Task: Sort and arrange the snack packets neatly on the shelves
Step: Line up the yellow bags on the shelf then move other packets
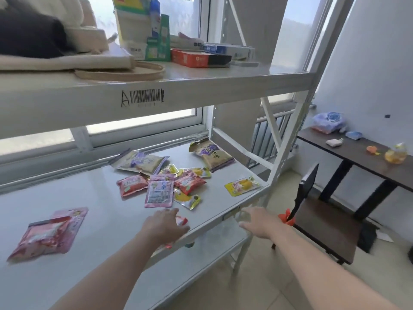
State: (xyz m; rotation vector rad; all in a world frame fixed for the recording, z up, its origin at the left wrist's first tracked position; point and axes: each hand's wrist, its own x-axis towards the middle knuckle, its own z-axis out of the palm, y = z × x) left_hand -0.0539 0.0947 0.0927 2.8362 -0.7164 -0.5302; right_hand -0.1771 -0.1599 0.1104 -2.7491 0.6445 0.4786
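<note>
Snack packets lie scattered on the middle shelf point(107, 198) of a white metal rack. Two beige-purple packets point(139, 163) point(212, 154) sit toward the back. A pink packet point(159, 191), red packets point(131, 185) point(190, 182) and yellow packets point(241, 186) point(188, 199) cluster in the middle. A larger pink-red packet point(48, 234) lies at the left. My left hand point(164, 228) is palm down at the shelf's front edge, holding a small red packet point(182, 220) that peeks out under its fingers. My right hand point(260, 223) hovers just off the shelf's front right corner, fingers loose, holding nothing.
The upper shelf point(201, 83) carries a cloth bag point(67, 61), boxes point(199, 58) and upright packages point(138, 25). A lower shelf point(201, 253) shows beneath. To the right stand a dark chair point(324, 227) and a dark table point(368, 157) with small items. A window is behind the rack.
</note>
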